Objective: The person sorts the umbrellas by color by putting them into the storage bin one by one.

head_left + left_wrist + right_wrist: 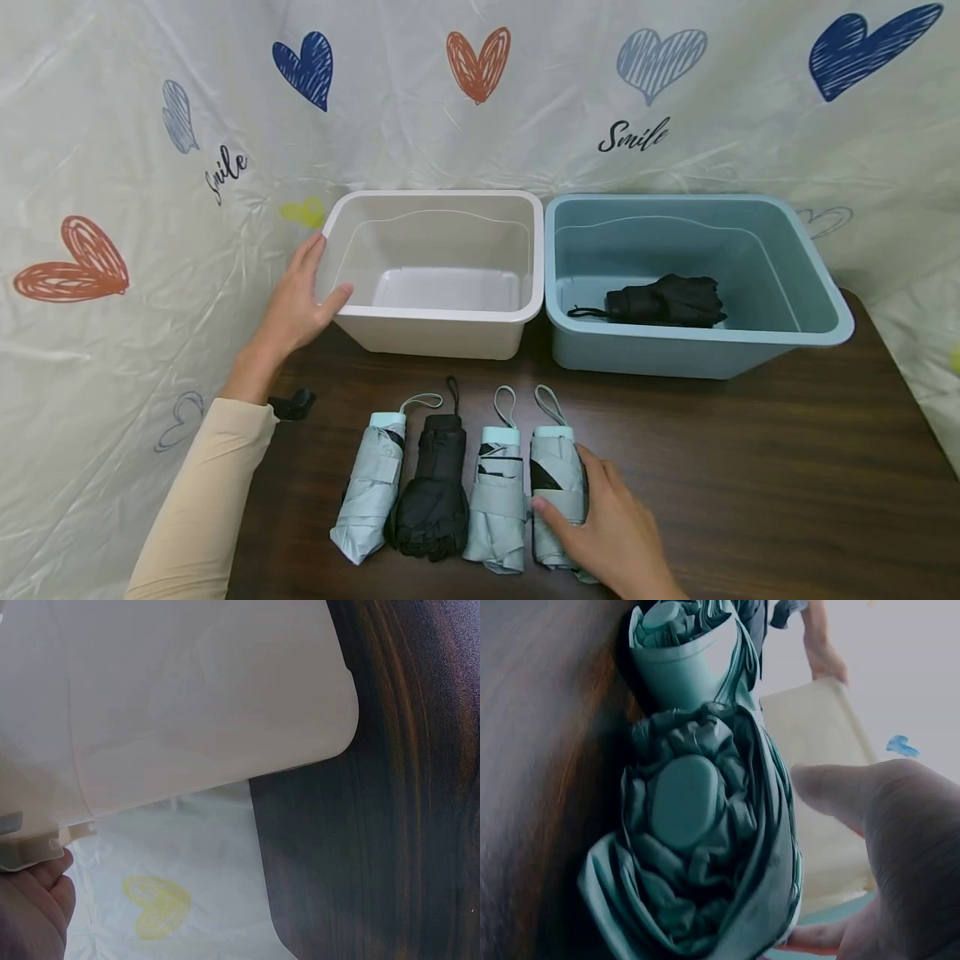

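Observation:
A cream bin (431,333) stands at the left, and my left hand (298,304) holds its near left corner, thumb over the rim. The left wrist view shows my fingers (54,881) against the bin's edge. Four folded umbrellas lie side by side in front. My right hand (611,525) is around the rightmost light-green folding umbrella (553,458), fingers along its right side and straight thumb reaching across it. To its left are another light-green umbrella (498,500), a black folding umbrella (435,492) and a pale blue-green umbrella (371,483).
Beside the cream bin stands a blue bin (637,354) with a black folded umbrella (667,302) lying inside. Both bins are at the back of the dark wooden table (750,483). Behind hangs a white sheet (540,108) printed with hearts.

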{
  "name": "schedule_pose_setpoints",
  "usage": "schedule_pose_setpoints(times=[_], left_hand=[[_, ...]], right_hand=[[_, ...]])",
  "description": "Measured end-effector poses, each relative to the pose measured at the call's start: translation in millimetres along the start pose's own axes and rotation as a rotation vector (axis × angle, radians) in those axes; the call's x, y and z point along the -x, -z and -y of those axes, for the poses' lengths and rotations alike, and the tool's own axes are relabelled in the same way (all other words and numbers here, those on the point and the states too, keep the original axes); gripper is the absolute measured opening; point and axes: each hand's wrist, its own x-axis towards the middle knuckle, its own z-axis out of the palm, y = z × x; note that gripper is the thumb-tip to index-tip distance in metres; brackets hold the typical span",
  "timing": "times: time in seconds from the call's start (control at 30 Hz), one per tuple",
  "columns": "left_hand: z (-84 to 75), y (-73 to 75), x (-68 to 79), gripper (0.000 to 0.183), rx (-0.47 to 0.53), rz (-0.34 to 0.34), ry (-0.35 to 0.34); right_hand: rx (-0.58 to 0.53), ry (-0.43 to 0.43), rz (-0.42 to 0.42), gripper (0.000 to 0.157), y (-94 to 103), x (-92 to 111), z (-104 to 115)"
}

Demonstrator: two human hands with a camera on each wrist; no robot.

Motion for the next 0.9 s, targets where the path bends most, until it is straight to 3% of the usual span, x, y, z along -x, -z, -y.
schedule_pose_setpoints(times=[0.3,0.5,0.9], left_hand=[[-0.8,-0.4,-1.2,0.086,0.005,0.004,-0.004],[-1.4,-0.2,0.4,0.086,0.012,0.001,-0.003],[-1.8,0.0,0.2,0.085,0.003,-0.003,0.001]], right_hand=[[0.048,0.032,-0.091,0.101,-3.0,1.4,3.5],[0.038,0.006,-0.035,0.106,-2.7,1.0,5.4],[-0.012,0.010,-0.049,0.095,-4.4,2.2,9.0]])
